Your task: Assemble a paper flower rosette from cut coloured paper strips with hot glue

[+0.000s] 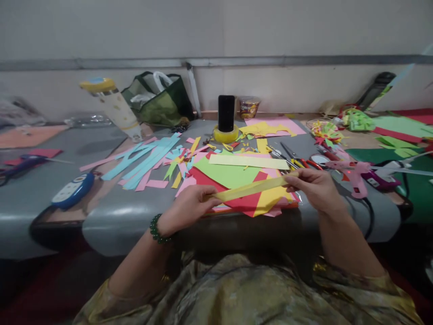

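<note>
A yellow paper strip (252,188) is stretched between my two hands above the table's front edge. My left hand (189,206), with a green bead bracelet at the wrist, pinches its left end. The right end is pinched between the thumb and fingers of my right hand (313,187). Just behind lies a pale yellow strip (248,161) on a green sheet (223,175). Red paper (248,207) and yellow paper (272,198) lie beneath the held strip, in a stack of coloured sheets.
Blue strips (152,158) and pink scraps lie to the left, near a blue power strip (72,190). A phone (226,113) stands on a tape roll (225,134). Scissors, pens and a pink glue gun (357,178) are at the right. A green bag (164,101) sits behind.
</note>
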### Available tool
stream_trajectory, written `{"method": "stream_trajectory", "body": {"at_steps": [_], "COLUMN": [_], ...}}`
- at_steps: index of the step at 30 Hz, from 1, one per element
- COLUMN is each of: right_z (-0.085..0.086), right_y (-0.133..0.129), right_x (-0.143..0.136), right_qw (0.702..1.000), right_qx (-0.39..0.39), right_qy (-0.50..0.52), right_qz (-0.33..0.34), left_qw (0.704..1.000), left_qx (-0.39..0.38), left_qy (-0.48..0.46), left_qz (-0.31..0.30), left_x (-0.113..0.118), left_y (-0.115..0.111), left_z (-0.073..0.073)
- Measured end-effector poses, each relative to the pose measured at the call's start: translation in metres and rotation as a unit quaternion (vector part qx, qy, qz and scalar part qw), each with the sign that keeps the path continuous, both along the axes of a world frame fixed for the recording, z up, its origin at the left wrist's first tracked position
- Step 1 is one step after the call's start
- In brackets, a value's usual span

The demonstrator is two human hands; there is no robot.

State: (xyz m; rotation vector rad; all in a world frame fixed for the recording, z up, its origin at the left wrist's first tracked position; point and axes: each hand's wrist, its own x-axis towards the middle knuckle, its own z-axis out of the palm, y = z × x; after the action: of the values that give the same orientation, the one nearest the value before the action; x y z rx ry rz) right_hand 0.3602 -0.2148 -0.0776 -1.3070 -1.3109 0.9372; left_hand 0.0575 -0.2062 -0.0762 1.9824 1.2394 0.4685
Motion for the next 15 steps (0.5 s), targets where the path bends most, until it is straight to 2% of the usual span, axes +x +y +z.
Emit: {"method": "stream_trajectory", "body": {"at_steps": [7, 15], "right_z": [-0.004, 0.001], "right_y": [-0.002, -0.001], "right_x": [0.017, 0.022], "right_qw": [0.998, 0.993], "right_qx": [-0.005, -0.025], "right_qy": [0.007, 0.032], "right_qz": [-0.069, -0.114], "left_qw": [0.999, 0.988], "left_qx": [0.034, -0.016], "left_qy": [-0.001, -0.14], "left_qz": [0.023, 0.065], "left_x": [-0.02, -0.029], "left_y": [-0.004, -0.007], "left_z": [0.001, -0.012]}}
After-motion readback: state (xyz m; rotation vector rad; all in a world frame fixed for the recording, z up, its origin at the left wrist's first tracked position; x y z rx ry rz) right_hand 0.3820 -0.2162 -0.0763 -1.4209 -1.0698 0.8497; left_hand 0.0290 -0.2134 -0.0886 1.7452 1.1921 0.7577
